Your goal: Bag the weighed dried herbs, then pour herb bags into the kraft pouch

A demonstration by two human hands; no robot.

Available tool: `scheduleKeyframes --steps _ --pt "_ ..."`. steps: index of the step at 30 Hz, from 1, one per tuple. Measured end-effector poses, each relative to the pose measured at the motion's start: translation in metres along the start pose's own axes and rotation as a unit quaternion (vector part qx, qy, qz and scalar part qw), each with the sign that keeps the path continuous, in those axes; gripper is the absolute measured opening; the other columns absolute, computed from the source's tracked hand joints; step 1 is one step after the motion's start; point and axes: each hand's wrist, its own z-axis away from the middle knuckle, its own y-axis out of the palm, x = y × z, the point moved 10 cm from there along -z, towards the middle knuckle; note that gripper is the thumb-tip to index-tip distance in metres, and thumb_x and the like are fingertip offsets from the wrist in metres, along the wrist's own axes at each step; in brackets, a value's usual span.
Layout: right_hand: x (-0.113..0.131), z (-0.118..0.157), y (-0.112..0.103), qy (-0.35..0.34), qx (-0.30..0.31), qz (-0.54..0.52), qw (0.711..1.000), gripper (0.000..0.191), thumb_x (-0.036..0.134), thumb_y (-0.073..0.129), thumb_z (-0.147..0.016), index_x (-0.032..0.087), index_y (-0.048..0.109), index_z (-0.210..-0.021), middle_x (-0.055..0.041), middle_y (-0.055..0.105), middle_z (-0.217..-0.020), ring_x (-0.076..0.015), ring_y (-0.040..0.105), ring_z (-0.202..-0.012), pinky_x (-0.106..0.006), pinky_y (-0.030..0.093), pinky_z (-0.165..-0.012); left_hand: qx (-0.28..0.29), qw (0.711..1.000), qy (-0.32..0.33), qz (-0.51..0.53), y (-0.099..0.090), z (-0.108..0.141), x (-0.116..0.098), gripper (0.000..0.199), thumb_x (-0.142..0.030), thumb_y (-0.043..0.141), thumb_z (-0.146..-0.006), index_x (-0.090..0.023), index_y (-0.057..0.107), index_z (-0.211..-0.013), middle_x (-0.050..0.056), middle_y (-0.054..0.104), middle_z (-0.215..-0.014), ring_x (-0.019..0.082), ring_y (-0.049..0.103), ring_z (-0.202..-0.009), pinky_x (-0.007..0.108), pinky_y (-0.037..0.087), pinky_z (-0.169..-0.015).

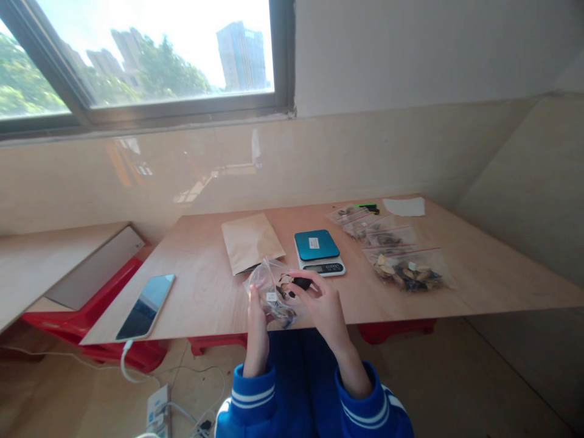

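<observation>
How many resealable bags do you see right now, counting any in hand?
5: one held bag between the left hand and right hand, and four overlapping in a row on the wooden table, right of the digital scale. Others could be hidden beneath them.

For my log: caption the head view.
Left hand and right hand hold a clear zip bag of brown pieces beside a teal digital scale.

the clear zip bag (269,291) i'm holding is crumpled and tilted, a small white label (272,297) on its front, dried tan and dark slices (283,311) bunched inside.
</observation>
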Motion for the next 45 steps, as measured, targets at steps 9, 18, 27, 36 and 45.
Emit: scheduleKeyframes --steps 9,18,27,36,45 --pt "-0.04 -0.008 -0.009 0.02 -0.063 -0.066 0.996 0.014 0.025 0.074 -0.071 0.02 0.07 -0.084 -0.0036 0.073 -0.087 -0.0195 0.067 -0.088 -0.032 0.056 -0.083 -0.022 0.99 0.113 -0.084 -0.003 -0.018 -0.008 0.064 -0.068 0.048 -0.079 -0.015 0.053 -0.115 0.013 0.072 -0.095 0.025 0.071 -0.08 0.037 0.056 -0.07" --pt "-0.069 -0.008 0.003 0.054 -0.022 -0.056 0.997 0.017 0.026 0.072 -0.072 0.019 0.07 -0.087 -0.0034 0.073 -0.086 -0.0188 0.07 -0.08 -0.03 0.057 -0.076 -0.092 0.931 0.223 -0.274 -0.038 -0.035 -0.037 0.06 -0.049 0.06 -0.08 -0.02 0.045 -0.131 0.015 0.061 -0.128 0.031 0.046 -0.131 0.044 0.037 -0.108" --pt "-0.077 -0.008 0.004 0.062 -0.023 -0.015 0.998 0.019 0.03 0.072 -0.073 0.018 0.07 -0.087 -0.0067 0.074 -0.089 -0.0215 0.07 -0.085 -0.03 0.057 -0.074 -0.02 0.849 0.297 -0.437 -0.04 -0.082 -0.094 0.053 -0.017 0.047 -0.08 -0.021 0.05 -0.133 0.011 0.047 -0.145 0.025 0.035 -0.139 0.045 0.024 -0.115" --pt "-0.082 -0.008 0.005 0.08 -0.013 -0.021 0.996 0.023 0.033 0.072 -0.072 0.017 0.069 -0.087 -0.0082 0.074 -0.089 -0.0233 0.072 -0.083 -0.032 0.058 -0.073 0.131 0.777 0.291 -0.543 -0.012 -0.111 -0.1 0.053 -0.014 0.063 -0.069 -0.033 0.065 -0.119 0.007 0.046 -0.145 0.033 0.032 -0.14 0.06 0.019 -0.111" --pt "-0.085 -0.009 0.004 0.085 -0.017 -0.018 0.996 0.023 0.034 0.073 -0.071 0.017 0.069 -0.087 -0.0075 0.074 -0.089 -0.0227 0.071 -0.081 -0.031 0.057 -0.072 0.128 0.79 0.394 -0.452 0.012 -0.095 -0.154 0.039 -0.044 0.053 -0.085 -0.024 0.067 -0.116 0.007 0.066 -0.126 0.024 0.054 -0.125 0.038 0.039 -0.105"
